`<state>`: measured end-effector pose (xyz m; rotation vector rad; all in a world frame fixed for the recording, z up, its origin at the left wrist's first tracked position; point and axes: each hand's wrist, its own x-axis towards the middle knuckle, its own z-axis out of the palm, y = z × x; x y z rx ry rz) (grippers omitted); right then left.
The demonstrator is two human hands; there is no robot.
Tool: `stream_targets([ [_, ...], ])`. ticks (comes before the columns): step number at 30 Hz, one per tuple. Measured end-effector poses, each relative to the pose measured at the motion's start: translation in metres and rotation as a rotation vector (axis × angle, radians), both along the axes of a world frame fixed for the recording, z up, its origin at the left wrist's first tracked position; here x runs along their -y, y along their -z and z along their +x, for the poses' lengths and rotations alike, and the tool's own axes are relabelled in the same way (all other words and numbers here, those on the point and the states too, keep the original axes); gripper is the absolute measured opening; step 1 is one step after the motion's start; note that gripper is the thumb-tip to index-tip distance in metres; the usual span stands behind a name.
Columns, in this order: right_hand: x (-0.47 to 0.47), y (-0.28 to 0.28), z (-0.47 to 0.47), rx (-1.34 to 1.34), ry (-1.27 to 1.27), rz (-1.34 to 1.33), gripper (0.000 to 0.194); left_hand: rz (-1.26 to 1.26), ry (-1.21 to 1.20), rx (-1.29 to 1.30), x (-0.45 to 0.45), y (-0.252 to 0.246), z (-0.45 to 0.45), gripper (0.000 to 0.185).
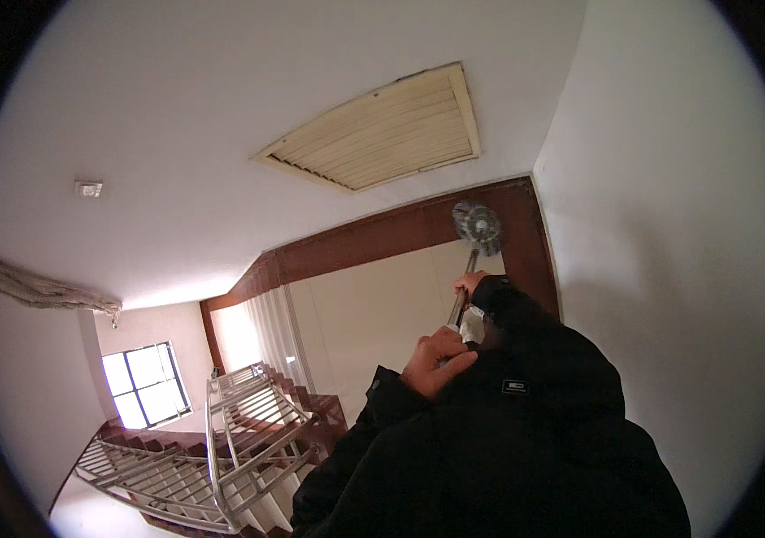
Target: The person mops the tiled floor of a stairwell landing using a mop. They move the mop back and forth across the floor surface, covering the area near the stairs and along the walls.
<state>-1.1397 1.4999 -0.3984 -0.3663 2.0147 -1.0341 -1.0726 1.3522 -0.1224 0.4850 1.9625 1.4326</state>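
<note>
A metal pole [459, 306] slants upward before me, with a round grey fibrous mop head [479, 227] at its top. The head is against or just in front of the reddish-brown trim [369, 237]; contact cannot be told. My right hand [468, 282] grips the pole just below the mop head. Lower down, my left hand [437, 362] is closed around the pole's lower part. Some pale material [472, 325] shows beside the pole, between the hands and the black sleeve; what it is cannot be told.
A louvred vent grille [382, 128] is set in the white surface above the trim. A white wall [651, 222] rises at right. At lower left are metal stair railings [221, 464], steps and a window [147, 385]. Bunched fabric [39, 282] hangs at far left.
</note>
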Motion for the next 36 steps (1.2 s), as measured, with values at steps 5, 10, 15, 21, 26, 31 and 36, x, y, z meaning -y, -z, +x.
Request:
stream_targets([
  [5,-0.030,0.030,0.003,0.004,0.221,0.294,0.024,0.032,-0.197,0.036,-0.008,0.050,-0.004,0.042],
  [10,0.000,0.027,0.006,-0.103,0.212,0.258,0.012,-0.016,-0.280,-0.057,-0.002,0.050,0.005,0.042],
  [15,0.049,-0.011,-0.012,-0.036,-0.154,0.221,0.019,-0.141,-0.180,-0.069,0.014,0.010,0.000,0.042],
  [21,0.057,-0.007,0.010,-0.041,-0.030,-0.165,0.036,-0.201,0.166,-0.130,-0.020,0.020,-0.001,0.038],
  [26,0.033,0.012,0.007,0.045,-0.098,-0.277,0.043,-0.133,0.265,-0.152,-0.030,0.004,-0.009,0.035],
  [31,-0.014,0.043,0.000,0.189,-0.125,-0.378,0.051,-0.072,0.206,-0.090,-0.025,-0.010,-0.010,0.036],
  [36,-0.047,0.082,0.016,0.420,0.131,-0.215,0.042,0.019,0.003,0.066,-0.015,0.021,0.003,0.042],
])
